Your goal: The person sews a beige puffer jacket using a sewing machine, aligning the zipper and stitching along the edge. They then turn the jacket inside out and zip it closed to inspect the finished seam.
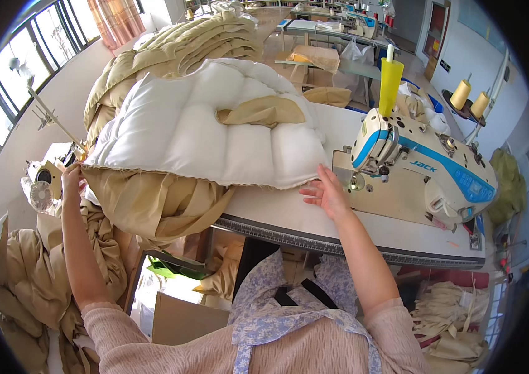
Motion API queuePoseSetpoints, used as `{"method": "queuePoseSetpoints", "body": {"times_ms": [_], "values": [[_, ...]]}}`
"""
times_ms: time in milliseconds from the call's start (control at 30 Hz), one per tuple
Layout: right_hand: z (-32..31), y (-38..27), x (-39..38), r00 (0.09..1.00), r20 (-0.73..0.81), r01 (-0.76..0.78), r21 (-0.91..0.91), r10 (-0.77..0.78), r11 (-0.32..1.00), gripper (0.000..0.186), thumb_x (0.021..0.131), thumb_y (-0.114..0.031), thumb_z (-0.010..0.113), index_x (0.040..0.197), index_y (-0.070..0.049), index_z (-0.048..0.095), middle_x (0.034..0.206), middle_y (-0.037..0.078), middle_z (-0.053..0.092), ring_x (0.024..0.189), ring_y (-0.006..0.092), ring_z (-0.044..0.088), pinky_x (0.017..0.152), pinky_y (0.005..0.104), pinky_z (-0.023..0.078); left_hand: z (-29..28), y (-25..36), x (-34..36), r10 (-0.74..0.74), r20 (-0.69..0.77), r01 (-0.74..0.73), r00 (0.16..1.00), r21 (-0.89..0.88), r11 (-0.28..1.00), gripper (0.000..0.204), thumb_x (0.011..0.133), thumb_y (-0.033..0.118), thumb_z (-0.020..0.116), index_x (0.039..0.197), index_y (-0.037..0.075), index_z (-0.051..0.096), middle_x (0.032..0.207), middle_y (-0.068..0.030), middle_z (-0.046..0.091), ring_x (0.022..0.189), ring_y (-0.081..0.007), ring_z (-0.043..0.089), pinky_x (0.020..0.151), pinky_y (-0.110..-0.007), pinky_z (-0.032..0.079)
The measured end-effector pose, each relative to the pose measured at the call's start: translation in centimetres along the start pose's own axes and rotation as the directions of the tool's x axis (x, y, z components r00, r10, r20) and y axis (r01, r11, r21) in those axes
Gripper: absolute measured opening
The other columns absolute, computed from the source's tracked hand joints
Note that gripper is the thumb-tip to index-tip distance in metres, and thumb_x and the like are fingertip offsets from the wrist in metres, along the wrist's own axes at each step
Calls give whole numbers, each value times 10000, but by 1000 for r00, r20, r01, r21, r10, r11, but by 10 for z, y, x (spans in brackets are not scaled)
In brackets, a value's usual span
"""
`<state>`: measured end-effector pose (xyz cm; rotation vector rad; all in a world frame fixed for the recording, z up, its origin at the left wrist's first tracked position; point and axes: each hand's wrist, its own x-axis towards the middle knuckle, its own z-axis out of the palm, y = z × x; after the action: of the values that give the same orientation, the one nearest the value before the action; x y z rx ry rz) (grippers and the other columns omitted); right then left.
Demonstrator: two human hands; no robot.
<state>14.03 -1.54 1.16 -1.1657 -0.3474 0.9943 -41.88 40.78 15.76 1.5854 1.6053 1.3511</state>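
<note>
A white quilted padded panel [171, 134] lies across the sewing table, with beige lining fabric [158, 202] hanging from under its near edge. Beige cloth also shows through an opening in the panel. My left hand [72, 179] is closed on the panel's near left corner, arm stretched far out. At the near right corner, my right hand [330, 194] has its fingers apart, touching the edge. Just right of it stands a white and blue sewing machine [423, 168], its needle area beside the panel's right side.
Beige padded pieces [208, 40] are piled behind the panel. More beige fabric [33, 280] heaps at the lower left, near a small fan [41, 196]. A yellow thread cone [390, 87] stands above the machine. A measuring strip [289, 235] runs along the table's front edge.
</note>
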Motion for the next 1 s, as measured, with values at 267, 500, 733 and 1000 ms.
{"method": "queuePoseSetpoints", "body": {"times_ms": [267, 500, 733, 1000], "values": [[32, 8, 21, 920, 213, 388, -402, -328, 829, 270, 918, -59, 617, 1180, 6, 622, 889, 53, 643, 758, 125, 651, 670, 295, 547, 127, 190, -146, 781, 177, -799, 599, 61, 599, 316, 968, 53, 532, 1269, 89, 620, 1222, -111, 660, 1176, -239, 620, 1010, -372, 468], [120, 109, -121, 352, 922, 850, -242, -162, 467, 183, 899, -85, 624, 1081, -90, 639, 1000, 98, 637, 901, 320, 661, 758, 408, 547, 336, 244, -268, 678, 712, -875, 181, -198, 442, 544, 987, 426, 579, 1373, 44, 539, 1241, -210, 599, 1107, -366, 603, 953, -438, 474], [73, 115, -149, 585, 810, 658, -512, 54, 552, 288, 994, -214, 540, 1262, -139, 613, 1141, 67, 669, 948, 309, 672, 771, 398, 552, 492, 220, -319, 544, 649, -647, 532, -104, 755, 723, 947, 508, 589, 1390, -55, 493, 1337, -259, 572, 1270, -404, 523, 1054, -437, 442], [14, 46, -136, 855, 375, 515, -540, -358, 665, 221, 998, -121, 569, 1179, -47, 670, 953, 104, 692, 863, 195, 692, 773, 310, 546, 459, 128, -288, 223, 815, -567, 535, 151, 810, 403, 973, 323, 595, 1269, 50, 610, 1072, -137, 702, 1015, -303, 666, 894, -416, 513]]}}
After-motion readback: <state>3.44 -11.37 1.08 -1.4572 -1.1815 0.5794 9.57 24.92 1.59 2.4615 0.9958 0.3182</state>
